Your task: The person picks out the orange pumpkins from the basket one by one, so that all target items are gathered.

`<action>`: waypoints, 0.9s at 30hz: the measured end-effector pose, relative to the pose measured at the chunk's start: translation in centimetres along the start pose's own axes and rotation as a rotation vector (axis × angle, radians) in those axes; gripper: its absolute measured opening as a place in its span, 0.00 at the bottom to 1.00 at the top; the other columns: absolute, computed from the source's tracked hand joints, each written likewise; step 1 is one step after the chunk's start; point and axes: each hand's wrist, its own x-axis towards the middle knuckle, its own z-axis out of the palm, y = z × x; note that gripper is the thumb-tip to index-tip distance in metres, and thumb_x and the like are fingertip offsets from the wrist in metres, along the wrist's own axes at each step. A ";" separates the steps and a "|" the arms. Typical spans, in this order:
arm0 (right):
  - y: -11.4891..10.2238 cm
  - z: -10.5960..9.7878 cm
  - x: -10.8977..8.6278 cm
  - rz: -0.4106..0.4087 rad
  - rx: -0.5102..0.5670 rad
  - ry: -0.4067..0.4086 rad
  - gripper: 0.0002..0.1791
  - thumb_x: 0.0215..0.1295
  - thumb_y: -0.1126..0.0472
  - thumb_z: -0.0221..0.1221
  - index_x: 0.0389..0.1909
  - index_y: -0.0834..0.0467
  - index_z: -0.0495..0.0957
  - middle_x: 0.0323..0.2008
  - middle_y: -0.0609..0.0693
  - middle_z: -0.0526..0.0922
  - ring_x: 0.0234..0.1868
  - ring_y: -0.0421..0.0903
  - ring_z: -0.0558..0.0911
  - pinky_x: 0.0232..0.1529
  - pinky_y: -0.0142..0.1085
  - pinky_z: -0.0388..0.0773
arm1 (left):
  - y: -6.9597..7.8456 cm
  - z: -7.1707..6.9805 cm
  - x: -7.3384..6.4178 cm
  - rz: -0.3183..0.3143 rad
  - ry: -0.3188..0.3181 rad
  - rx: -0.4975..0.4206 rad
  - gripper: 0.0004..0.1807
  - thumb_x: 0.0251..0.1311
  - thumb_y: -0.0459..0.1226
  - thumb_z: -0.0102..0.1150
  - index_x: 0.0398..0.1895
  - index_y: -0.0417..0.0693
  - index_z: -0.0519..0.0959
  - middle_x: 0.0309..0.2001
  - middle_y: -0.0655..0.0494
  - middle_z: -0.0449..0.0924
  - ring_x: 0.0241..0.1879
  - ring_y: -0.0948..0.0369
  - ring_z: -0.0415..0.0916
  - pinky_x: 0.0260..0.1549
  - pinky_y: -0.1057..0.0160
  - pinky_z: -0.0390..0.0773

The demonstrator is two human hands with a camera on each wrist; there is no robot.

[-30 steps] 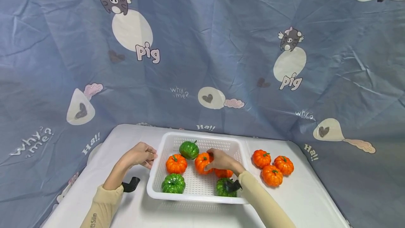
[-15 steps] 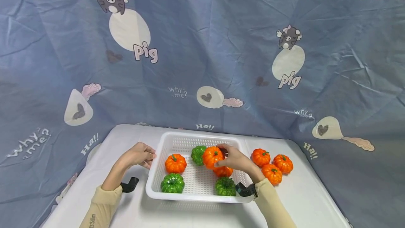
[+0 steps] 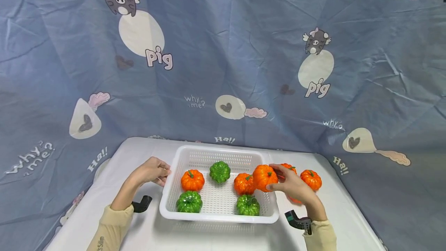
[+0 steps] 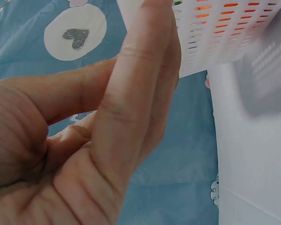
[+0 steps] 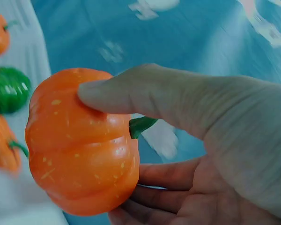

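My right hand (image 3: 290, 183) grips an orange toy pumpkin (image 3: 265, 178) with a green stem, held up over the right rim of a white plastic basket (image 3: 223, 219). In the right wrist view the thumb lies across the pumpkin (image 5: 79, 154), with the other fingers beneath it. The left hand (image 3: 153, 170) is at the basket's left rim. Its fairly straight fingers lie against the outer side of the perforated wall (image 4: 210, 47) in the left wrist view. Inside the basket are two orange pumpkins, one at left (image 3: 192, 180) and one at right (image 3: 244, 183).
The basket also holds a green pumpkin (image 3: 220, 172) at the back, one at front left (image 3: 189, 202) and one at front right (image 3: 248, 205). Right of the basket, several orange pumpkins sit on the white table, one in plain sight (image 3: 311, 180), others partly behind the right hand.
The right hand has lifted the orange pumpkin from the basket's middle and carried it right. The back green pumpkin has shifted right and turned. My left hand stays put.
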 end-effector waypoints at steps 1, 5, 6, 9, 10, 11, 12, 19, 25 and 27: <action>0.4 -0.7 -0.4 0.005 -0.026 0.021 0.43 0.54 0.58 0.69 0.69 0.63 0.61 0.63 0.65 0.71 0.65 0.61 0.70 0.61 0.51 0.75 | 0.0 0.0 0.0 -0.004 0.007 -0.002 0.17 0.65 0.27 0.52 0.53 0.20 0.72 0.31 0.43 0.82 0.25 0.60 0.81 0.28 0.60 0.87; 2.4 -3.5 -1.8 0.042 -0.101 0.106 0.43 0.55 0.55 0.68 0.68 0.66 0.60 0.64 0.67 0.70 0.64 0.62 0.71 0.61 0.51 0.74 | 0.0 0.1 -0.1 -0.003 0.012 -0.002 0.17 0.65 0.27 0.51 0.53 0.20 0.72 0.31 0.43 0.82 0.24 0.60 0.82 0.28 0.60 0.87; 2.9 -4.2 -2.2 0.055 -0.108 0.121 0.43 0.56 0.55 0.67 0.68 0.67 0.60 0.64 0.67 0.69 0.64 0.63 0.70 0.61 0.50 0.74 | 0.0 0.1 -0.1 -0.007 0.016 -0.007 0.17 0.65 0.27 0.51 0.52 0.20 0.72 0.31 0.43 0.82 0.23 0.59 0.82 0.28 0.60 0.87; 4.9 -6.2 -3.2 0.107 -0.115 0.170 0.42 0.59 0.56 0.66 0.68 0.70 0.59 0.65 0.69 0.67 0.65 0.63 0.69 0.62 0.48 0.73 | 0.0 0.1 -0.2 -0.004 0.011 -0.010 0.17 0.65 0.27 0.51 0.53 0.19 0.71 0.31 0.43 0.82 0.23 0.59 0.82 0.28 0.60 0.87; 5.6 -6.8 -3.5 0.126 -0.126 0.181 0.42 0.59 0.55 0.65 0.68 0.71 0.58 0.65 0.70 0.67 0.65 0.64 0.69 0.61 0.49 0.73 | 0.1 0.1 -0.2 -0.003 0.010 -0.011 0.17 0.65 0.27 0.51 0.53 0.19 0.71 0.31 0.43 0.82 0.23 0.59 0.82 0.28 0.60 0.87; 6.3 -7.4 -3.8 0.157 -0.130 0.191 0.42 0.60 0.54 0.65 0.68 0.72 0.58 0.65 0.71 0.66 0.64 0.64 0.69 0.61 0.49 0.73 | 0.1 0.1 -0.2 -0.002 0.008 -0.011 0.17 0.65 0.27 0.51 0.53 0.19 0.71 0.31 0.43 0.82 0.24 0.59 0.82 0.28 0.60 0.87; 6.9 -7.9 -4.1 0.186 -0.134 0.198 0.43 0.61 0.53 0.64 0.68 0.73 0.57 0.65 0.71 0.66 0.64 0.64 0.69 0.61 0.50 0.73 | 0.1 0.1 -0.2 -0.002 0.009 -0.011 0.17 0.65 0.27 0.51 0.53 0.19 0.71 0.31 0.43 0.82 0.23 0.59 0.82 0.28 0.60 0.87; 10.8 -10.5 -5.4 0.414 -0.119 0.180 0.50 0.63 0.46 0.61 0.70 0.76 0.48 0.68 0.76 0.53 0.67 0.72 0.57 0.66 0.65 0.60 | 0.2 0.1 -0.3 0.003 0.006 -0.009 0.17 0.65 0.27 0.51 0.52 0.19 0.72 0.31 0.43 0.82 0.24 0.59 0.82 0.28 0.60 0.87; 13.9 -10.6 -5.6 0.478 -0.103 0.178 0.48 0.62 0.50 0.62 0.66 0.79 0.51 0.65 0.78 0.56 0.65 0.74 0.58 0.65 0.68 0.58 | 0.1 0.0 -0.2 0.004 0.001 -0.022 0.17 0.65 0.27 0.52 0.53 0.19 0.71 0.31 0.43 0.82 0.23 0.59 0.81 0.27 0.60 0.87; 14.8 -10.4 -5.4 0.470 -0.105 0.193 0.45 0.61 0.52 0.62 0.65 0.79 0.53 0.64 0.78 0.57 0.64 0.73 0.59 0.65 0.67 0.58 | 0.1 0.0 -0.2 0.002 0.000 -0.024 0.17 0.65 0.26 0.52 0.53 0.19 0.71 0.31 0.43 0.82 0.23 0.59 0.82 0.27 0.60 0.87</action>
